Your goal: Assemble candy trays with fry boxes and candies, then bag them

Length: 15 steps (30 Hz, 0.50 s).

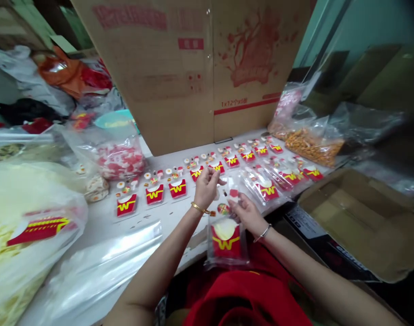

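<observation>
A clear plastic bag (pixel 245 253) lies at the table's front edge. Inside it are a red fries box (pixel 226 244) with a yellow W and pale filling, and small toy food pieces (pixel 223 208) above the box. My right hand (pixel 249 213) pinches the bag's right side near the top. My left hand (pixel 207 186), with a gold bracelet, is closed in a pinch above the bag's top left; what its fingers hold, if anything, I cannot make out. Behind my hands, red boxes (pixel 154 194) with small pieces lie in a row on the white table (pixel 101 231).
A tall cardboard carton (pixel 179 104) stands behind the row. Bags of red-and-white pieces (pixel 118 160) and pale pieces (pixel 30 217) sit left, with clear sheets (pixel 108 267) in front. At right are a bag of orange pieces (pixel 311 145), filled packets (pixel 269 190) and an open carton (pixel 366 222).
</observation>
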Tool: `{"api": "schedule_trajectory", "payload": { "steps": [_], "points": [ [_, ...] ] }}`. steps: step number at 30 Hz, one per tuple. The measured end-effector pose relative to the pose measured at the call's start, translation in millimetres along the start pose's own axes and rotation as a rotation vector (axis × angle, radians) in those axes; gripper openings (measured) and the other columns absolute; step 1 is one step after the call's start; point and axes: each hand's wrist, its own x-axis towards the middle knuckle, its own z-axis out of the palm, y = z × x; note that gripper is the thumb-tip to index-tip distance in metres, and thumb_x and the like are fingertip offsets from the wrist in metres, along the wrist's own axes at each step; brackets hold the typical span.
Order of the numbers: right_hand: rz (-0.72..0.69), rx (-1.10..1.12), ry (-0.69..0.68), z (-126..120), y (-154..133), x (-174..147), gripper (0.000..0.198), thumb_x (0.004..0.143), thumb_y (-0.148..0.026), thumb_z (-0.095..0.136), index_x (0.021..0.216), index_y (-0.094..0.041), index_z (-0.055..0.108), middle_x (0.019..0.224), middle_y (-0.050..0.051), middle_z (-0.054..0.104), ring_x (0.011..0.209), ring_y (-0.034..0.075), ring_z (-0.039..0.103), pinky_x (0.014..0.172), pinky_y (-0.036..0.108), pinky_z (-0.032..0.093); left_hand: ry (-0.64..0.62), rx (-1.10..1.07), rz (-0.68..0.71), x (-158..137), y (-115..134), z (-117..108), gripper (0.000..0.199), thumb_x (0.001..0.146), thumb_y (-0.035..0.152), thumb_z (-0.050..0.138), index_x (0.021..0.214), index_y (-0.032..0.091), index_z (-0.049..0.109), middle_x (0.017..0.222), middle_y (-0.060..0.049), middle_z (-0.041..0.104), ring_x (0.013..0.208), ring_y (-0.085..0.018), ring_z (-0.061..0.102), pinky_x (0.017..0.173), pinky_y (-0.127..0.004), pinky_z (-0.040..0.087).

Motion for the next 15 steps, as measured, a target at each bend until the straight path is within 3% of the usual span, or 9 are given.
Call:
{"api": "schedule_trajectory", "payload": {
  "steps": [2, 3, 6, 8, 11, 15],
  "points": [
    [-0.079, -0.177, 0.099, -38.7, -14.7, 17.4, 0.051, 0.082, -0.060, 0.047, 0.116, -0.022, 0.047, 0.094, 0.005, 0.065, 0.077, 0.019, 0.064, 0.068, 0.034, 0.054, 0.132, -0.087, 0.025, 7.5, 1.8, 26.6, 0.029, 0.086, 0.046, 0.051, 0.100, 0.020, 0.047, 0.108, -0.007, 0.061, 0.105, -0.017, 0.060, 0.088, -0.028, 0.047],
    [-0.116, -0.333, 0.172, -62.3, -22.4, 29.8, 0.054, 0.082, -0.062, 0.043, 0.118, -0.021, 0.047, 0.098, 0.006, 0.065, 0.083, 0.021, 0.064, 0.070, 0.035, 0.054, 0.184, -0.134, -0.010, 10.2, -0.7, 40.9, 0.036, 0.086, 0.047, 0.050, 0.111, 0.022, 0.044, 0.124, -0.010, 0.054, 0.118, -0.018, 0.051, 0.096, -0.031, 0.043],
    [-0.135, -0.522, 0.233, -133.8, -40.5, 70.4, 0.058, 0.080, -0.063, 0.044, 0.117, -0.019, 0.052, 0.108, 0.010, 0.063, 0.097, 0.026, 0.060, 0.080, 0.040, 0.050, 0.194, -0.281, -0.329, 11.5, -20.4, 88.2, 0.065, 0.084, 0.055, 0.050, 0.136, 0.026, 0.023, 0.149, -0.013, 0.026, 0.137, -0.022, 0.030, 0.108, -0.039, 0.033],
    [-0.108, -0.622, 0.216, -169.3, -43.9, 92.7, 0.056, 0.081, -0.062, 0.043, 0.114, -0.018, 0.055, 0.105, 0.011, 0.065, 0.098, 0.028, 0.060, 0.081, 0.042, 0.048, 0.127, -0.360, -0.534, 7.3, -38.1, 120.6, 0.084, 0.078, 0.057, 0.058, 0.141, 0.024, 0.013, 0.151, -0.015, 0.022, 0.139, -0.025, 0.025, 0.110, -0.041, 0.030],
    [-0.020, -0.790, 0.158, -194.6, -35.5, 114.9, 0.055, 0.080, -0.061, 0.046, 0.108, -0.015, 0.060, 0.098, 0.014, 0.066, 0.096, 0.031, 0.060, 0.082, 0.045, 0.046, 0.083, -0.498, -0.550, 0.3, -57.8, 159.6, 0.095, 0.071, 0.051, 0.070, 0.141, 0.023, 0.013, 0.144, -0.016, 0.036, 0.133, -0.025, 0.037, 0.107, -0.037, 0.037],
    [0.085, -0.962, 0.057, -194.3, -18.7, 132.8, 0.061, 0.077, -0.064, 0.050, 0.107, -0.013, 0.063, 0.103, 0.020, 0.065, 0.104, 0.036, 0.057, 0.087, 0.049, 0.042, 0.102, -0.592, -0.525, 0.6, -65.4, 182.2, 0.090, 0.069, 0.040, 0.075, 0.137, 0.023, 0.019, 0.133, -0.016, 0.049, 0.112, -0.024, 0.058, 0.093, -0.036, 0.050]
  ]
}}
